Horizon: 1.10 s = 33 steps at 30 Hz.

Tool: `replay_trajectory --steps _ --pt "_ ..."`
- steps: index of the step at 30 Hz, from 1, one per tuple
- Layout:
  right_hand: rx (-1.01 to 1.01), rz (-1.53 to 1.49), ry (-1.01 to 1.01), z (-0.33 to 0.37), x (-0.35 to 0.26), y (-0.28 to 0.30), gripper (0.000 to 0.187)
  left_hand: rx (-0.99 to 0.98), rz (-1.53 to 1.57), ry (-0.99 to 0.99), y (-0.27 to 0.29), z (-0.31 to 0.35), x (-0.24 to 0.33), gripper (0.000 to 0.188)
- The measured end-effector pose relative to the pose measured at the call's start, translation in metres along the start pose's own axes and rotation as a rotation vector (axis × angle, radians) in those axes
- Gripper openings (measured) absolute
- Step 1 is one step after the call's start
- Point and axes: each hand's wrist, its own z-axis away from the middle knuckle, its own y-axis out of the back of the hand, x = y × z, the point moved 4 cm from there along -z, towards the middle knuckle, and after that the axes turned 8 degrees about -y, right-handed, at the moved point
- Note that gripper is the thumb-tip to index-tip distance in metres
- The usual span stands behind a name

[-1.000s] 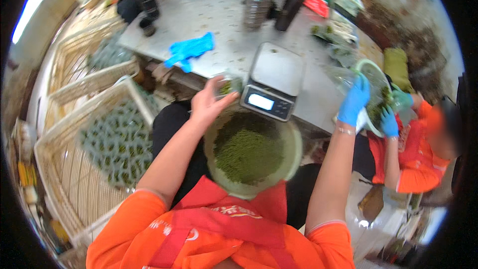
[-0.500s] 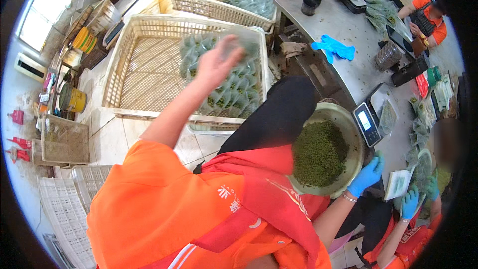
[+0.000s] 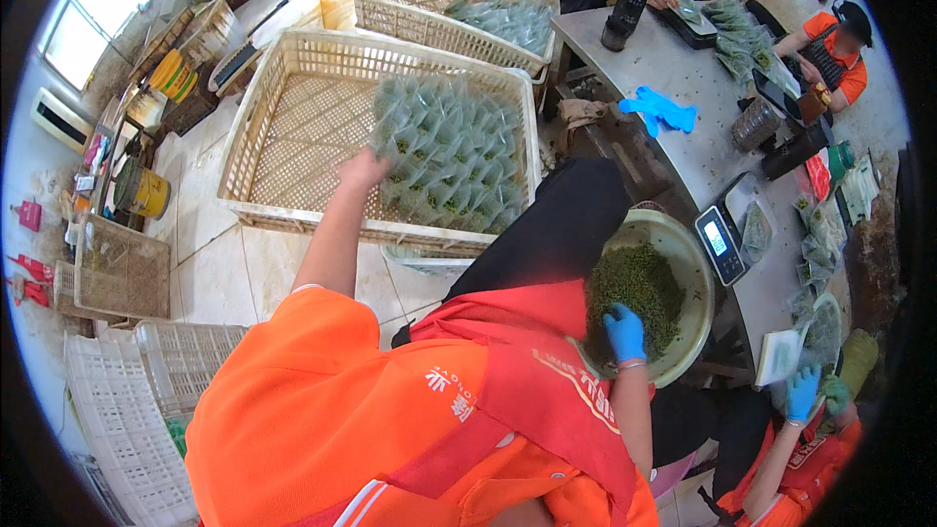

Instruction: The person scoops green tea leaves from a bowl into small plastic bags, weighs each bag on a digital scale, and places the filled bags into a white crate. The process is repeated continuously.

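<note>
My bare left hand (image 3: 363,170) is inside a cream plastic crate (image 3: 256,132), at the left edge of rows of small clear bags (image 3: 449,151) with green contents. Its fingers touch the nearest bags, and their tips are hard to make out. In a blue glove, my right hand (image 3: 626,335) rests with fingers apart on loose green tea-like granules (image 3: 639,278). These lie in a round pale green basin (image 3: 695,317) beside my leg. At the table edge by the basin stands a digital scale (image 3: 720,244), with a filled bag (image 3: 756,232) on its plate.
A second crate (image 3: 410,18) with bags lies behind the first. The metal table (image 3: 673,151) bears blue gloves (image 3: 659,111), a black bottle (image 3: 630,0) and more bags (image 3: 818,249). Co-workers sit around it; a gloved co-worker's hand (image 3: 803,392) is at the lower right.
My left hand has moved down and left from above the bags to their left edge. My right hand has gone from beside the scale into the basin. The view has shifted slightly.
</note>
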Motion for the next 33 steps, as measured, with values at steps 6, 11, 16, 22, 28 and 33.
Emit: replay_trajectory --steps 6,11,16,22,28,33 --pt "-0.072 0.349 0.083 0.016 -0.008 -0.025 0.041 0.323 0.14 -0.176 -0.011 0.002 -0.005 0.078" --pt "-0.208 0.449 0.026 0.01 -0.003 -0.034 0.019 0.407 0.308 -0.463 0.041 0.04 0.102 0.05" --pt "0.003 -0.191 -0.108 0.009 -0.015 0.012 0.009 0.368 0.442 -1.233 0.017 0.127 0.249 0.027" --pt "-0.106 -1.174 -0.179 0.047 -0.051 0.082 0.009 -0.681 0.455 -1.472 -0.066 0.231 0.385 0.045" --pt "0.081 -1.191 -0.108 0.052 -0.053 0.121 0.011 -1.197 0.76 -1.156 -0.13 0.234 0.408 0.022" --pt "0.196 -0.876 -0.33 0.011 0.034 0.09 0.014 -1.03 0.835 -0.967 -0.144 0.197 0.403 0.014"
